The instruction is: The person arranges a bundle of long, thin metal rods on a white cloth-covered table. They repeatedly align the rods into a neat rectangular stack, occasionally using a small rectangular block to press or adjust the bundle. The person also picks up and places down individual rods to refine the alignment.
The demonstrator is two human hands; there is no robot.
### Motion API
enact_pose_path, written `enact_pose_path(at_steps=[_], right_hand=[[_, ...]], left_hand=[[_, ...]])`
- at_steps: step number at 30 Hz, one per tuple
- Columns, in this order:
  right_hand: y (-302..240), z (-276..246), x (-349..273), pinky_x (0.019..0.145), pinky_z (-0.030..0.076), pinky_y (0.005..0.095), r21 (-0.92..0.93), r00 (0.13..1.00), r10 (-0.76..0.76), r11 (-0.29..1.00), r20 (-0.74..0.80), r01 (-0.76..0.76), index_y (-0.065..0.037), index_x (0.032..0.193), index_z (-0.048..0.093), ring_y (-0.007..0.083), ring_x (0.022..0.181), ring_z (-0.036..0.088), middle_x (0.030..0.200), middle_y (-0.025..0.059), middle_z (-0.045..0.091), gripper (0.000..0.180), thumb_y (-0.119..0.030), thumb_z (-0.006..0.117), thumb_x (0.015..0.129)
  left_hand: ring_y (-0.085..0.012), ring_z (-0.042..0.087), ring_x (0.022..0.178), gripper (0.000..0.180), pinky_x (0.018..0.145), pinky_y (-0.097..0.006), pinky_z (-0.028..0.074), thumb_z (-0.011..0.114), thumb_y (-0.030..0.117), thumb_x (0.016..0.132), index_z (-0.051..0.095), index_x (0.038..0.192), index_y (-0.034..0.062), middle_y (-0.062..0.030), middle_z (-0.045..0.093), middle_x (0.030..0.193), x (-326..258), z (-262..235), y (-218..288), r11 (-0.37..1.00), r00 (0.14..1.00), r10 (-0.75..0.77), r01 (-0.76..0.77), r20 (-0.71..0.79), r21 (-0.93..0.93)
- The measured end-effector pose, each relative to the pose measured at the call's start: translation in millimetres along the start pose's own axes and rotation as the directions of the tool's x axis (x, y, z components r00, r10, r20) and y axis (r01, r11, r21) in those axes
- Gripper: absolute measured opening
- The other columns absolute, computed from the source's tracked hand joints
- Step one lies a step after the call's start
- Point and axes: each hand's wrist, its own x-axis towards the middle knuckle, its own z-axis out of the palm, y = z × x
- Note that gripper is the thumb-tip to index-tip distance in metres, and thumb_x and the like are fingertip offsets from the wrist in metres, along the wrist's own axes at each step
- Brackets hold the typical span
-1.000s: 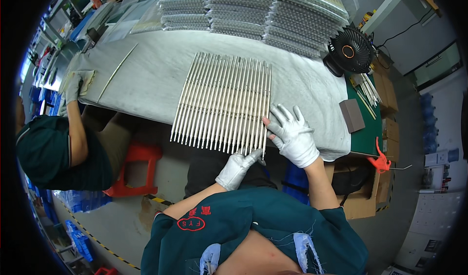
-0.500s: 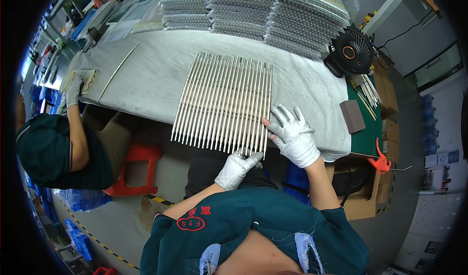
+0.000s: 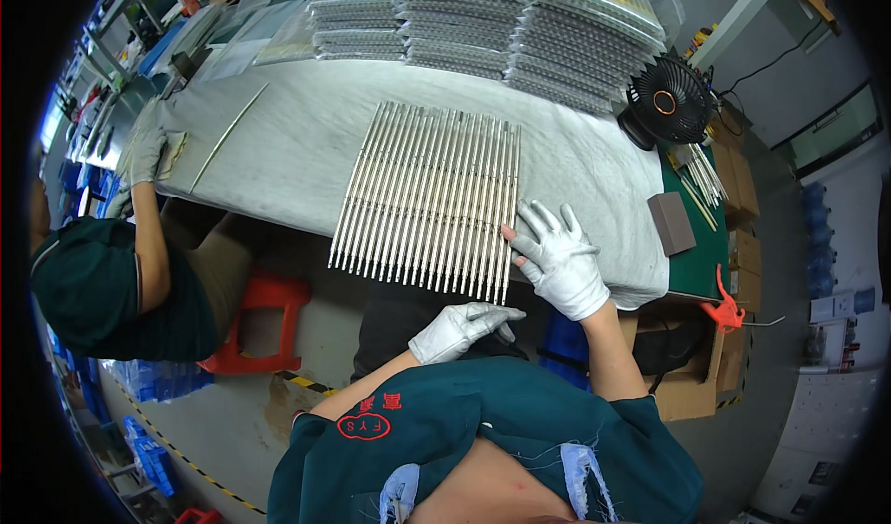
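Note:
A row of several slim, shiny metal rods (image 3: 422,199) lies side by side on the cloth-covered table, their near ends jutting past its edge. My right hand (image 3: 564,262), in a white glove with bare tips on two digits, rests at the row's right side. Those bare tips touch the outermost rod; the other fingers are spread. Just below the rods' near ends is my left hand (image 3: 464,331), also gloved. Its fingers stretch to the right, apart from the rods and holding nothing visible.
Stacks of plastic-wrapped rods (image 3: 464,23) line the table's back. To the right are a black fan (image 3: 664,102), a brown block (image 3: 671,224) and a red air gun (image 3: 723,306). A single thin rod (image 3: 228,138) lies left. A co-worker (image 3: 121,283) sits beyond it, near a red stool (image 3: 269,324).
My left hand has come away from the rods' near ends and dropped slightly, its fingers now straightened to the right. The right hand stays put. The rods have shifted very slightly.

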Motion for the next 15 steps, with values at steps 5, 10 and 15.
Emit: enact_pose_path(at_steps=[5,10,15], right_hand=[[-1.3,-2.1,0.1,0.107,0.028,0.0557,-0.005,1.0,-0.001,1.0,0.004,0.001,-0.022,0.127,0.058,0.0307,0.129,0.043,0.137,0.0136,0.047,0.042,-0.028,0.061,0.086],[-1.7,-1.1,0.5,0.106,0.029,0.0557,-0.02,1.0,-0.013,1.0,-0.011,0.013,-0.022,0.126,0.058,0.0309,0.127,0.045,0.135,0.0138,0.049,0.041,-0.03,0.061,0.086],[-2.2,-3.7,0.6,0.106,0.029,0.0559,-0.005,1.0,-0.008,1.0,-0.003,0.008,-0.022,0.126,0.058,0.0314,0.127,0.045,0.135,0.0142,0.049,0.041,-0.029,0.061,0.086]], left_hand=[[-0.0134,0.061,0.094,0.036,0.09,-0.027,0.047,0.047,0.03,0.1,0.061,0.124,0.0065,-0.0065,0.067,0.1,4.8,1.4,-9.1,0.997,0.999,0.032,-0.033,-0.013,-0.072],[-0.013,0.061,0.093,0.037,0.091,-0.027,0.047,0.047,0.03,0.1,0.061,0.124,0.005,-0.0067,0.067,0.1,4.1,0.7,-7.0,0.997,0.999,0.029,-0.03,-0.017,-0.073],[-0.0122,0.061,0.093,0.036,0.091,-0.028,0.045,0.049,0.03,0.099,0.064,0.119,0.0046,-0.0065,0.068,0.095,2.1,-7.6,-6.5,0.997,1.0,-0.012,0.011,-0.015,-0.081]])
